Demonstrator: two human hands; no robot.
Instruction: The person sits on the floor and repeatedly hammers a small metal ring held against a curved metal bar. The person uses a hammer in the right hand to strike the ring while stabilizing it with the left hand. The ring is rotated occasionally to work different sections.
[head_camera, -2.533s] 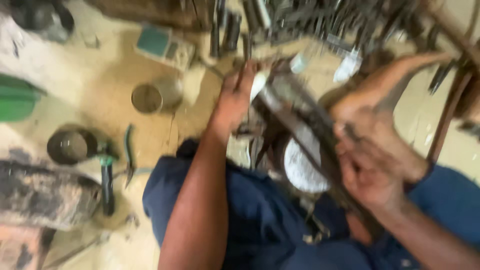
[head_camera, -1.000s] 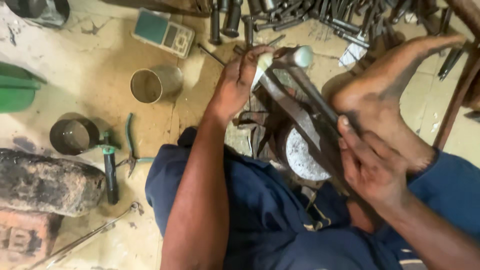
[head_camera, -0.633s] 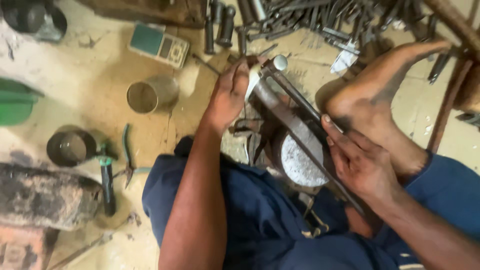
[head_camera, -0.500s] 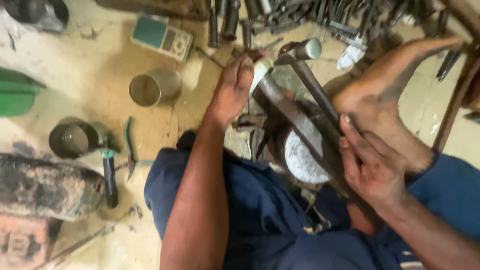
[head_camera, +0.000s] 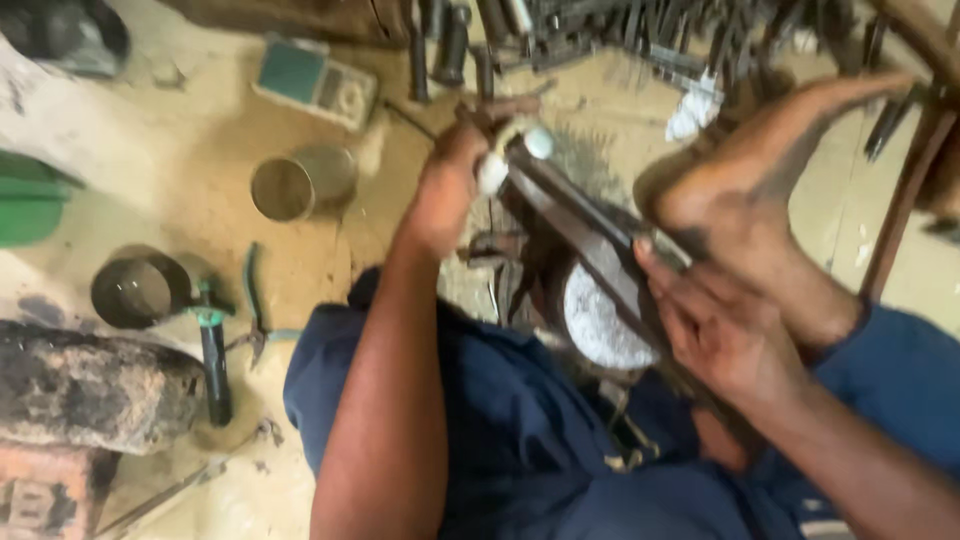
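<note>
Sandy workshop floor — a long dark metal file (head_camera: 590, 235) runs from 11 to 5 o'clock over a round pale metal piece (head_camera: 600, 320). Left hand (head_camera: 450, 185) pinches its tip, right hand (head_camera: 725, 335) fingers wrap its handle end — filing seems underway; the next stroke needs steady pressure.

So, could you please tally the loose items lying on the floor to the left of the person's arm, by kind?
Metal cans: 2
Small green-faced device: 1
Pliers: 1
Green-collared, dark-handled tool: 1
Total: 5

Navy-blue trousers (head_camera: 520, 440), green-handled pliers (head_camera: 252, 300), teal-faced meter (head_camera: 315, 80), silver tin (head_camera: 300, 182).
</note>
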